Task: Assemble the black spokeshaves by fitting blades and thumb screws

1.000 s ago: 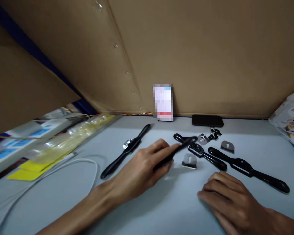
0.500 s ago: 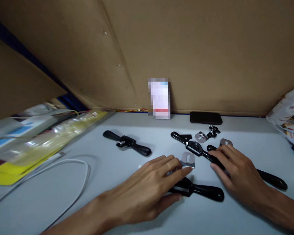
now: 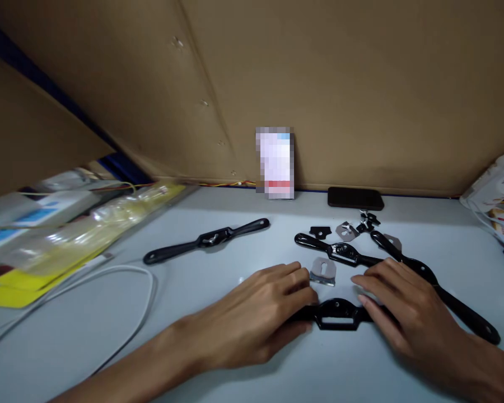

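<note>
The near black spokeshave body point(image 3: 336, 309) lies level across the front of the table, its frame and slot uncovered. My left hand point(image 3: 269, 308) is closed around its left handle. My right hand point(image 3: 407, 308) curls loosely over the right handle, hiding its end. Just behind the frame rests a slotted grey blade point(image 3: 323, 268). A second spokeshave body point(image 3: 344, 252) lies farther back, its right handle partly behind my right hand. Another black spokeshave body point(image 3: 422, 270) slants past that hand on the right. On the left lies a spokeshave point(image 3: 215, 238) with a metal part at its middle.
Behind the tools are a black cap plate point(image 3: 320, 232), another grey blade point(image 3: 346, 230) and a cluster of small screws point(image 3: 367, 221). A dark phone point(image 3: 355, 198) lies by the cardboard wall point(image 3: 361, 101). A white cable point(image 3: 145, 302) and plastic packaging point(image 3: 121, 218) occupy the left.
My right hand has come nearer, from the second spokeshave to the near one's right handle. The near spokeshave has turned level. The left spokeshave has swung round, its right end now farther back.
</note>
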Tool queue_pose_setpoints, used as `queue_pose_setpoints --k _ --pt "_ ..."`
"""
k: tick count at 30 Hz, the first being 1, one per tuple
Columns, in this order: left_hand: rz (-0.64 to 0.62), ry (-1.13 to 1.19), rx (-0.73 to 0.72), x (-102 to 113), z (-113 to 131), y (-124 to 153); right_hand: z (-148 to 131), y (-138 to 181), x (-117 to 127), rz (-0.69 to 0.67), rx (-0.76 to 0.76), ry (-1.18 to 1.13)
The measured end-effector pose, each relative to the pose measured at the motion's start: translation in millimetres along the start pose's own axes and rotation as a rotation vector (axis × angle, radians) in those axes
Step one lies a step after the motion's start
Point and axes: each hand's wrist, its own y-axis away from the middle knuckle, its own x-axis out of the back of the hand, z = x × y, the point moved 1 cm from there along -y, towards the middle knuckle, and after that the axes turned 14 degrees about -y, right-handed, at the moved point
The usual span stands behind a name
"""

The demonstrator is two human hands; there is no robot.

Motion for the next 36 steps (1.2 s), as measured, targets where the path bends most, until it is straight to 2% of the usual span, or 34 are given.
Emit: queue_pose_setpoints --k 7,9,12,15,18,24,28,32,36 --pt "-0.025 -0.032 -0.030 3.2 -2.1 1.0 1.3 -4.5 -4.1 -0.242 0.088 -0.059" --pt "-0.028 -0.040 -0.039 2.4 -1.0 1.0 0.9 -6.7 -1.2 -0.219 0.066 -0.101" --pt "-0.025 -0.045 -0.052 1.2 -0.1 1.8 3.5 -8.6 5.0 -0.110 0.005 -0.133" --pt "-0.015 -0.049 -0.055 0.6 -0.9 3.2 9.3 -8.6 8.8 -0.028 -0.092 -0.002" --pt "0.005 -0.059 -0.068 -0.3 -1.4 3.8 12.5 -7.8 7.0 -0.040 -0.153 0.107" --pt "0.079 -0.089 -0.138 -3.9 1.3 1.5 10.7 -11.0 -2.3 -0.100 -0.235 0.120" --pt "0.124 -0.102 -0.169 -4.9 4.8 1.1 10.4 -18.1 -1.5 -0.144 -0.301 -0.037" --pt "0.175 -0.172 -0.205 -6.0 10.0 2.7 11.5 -23.5 4.8 -0.154 -0.464 -0.222" --pt "0.210 -0.214 -0.217 -6.5 12.8 2.8 12.8 -26.2 13.3 -0.044 -0.584 -0.569"
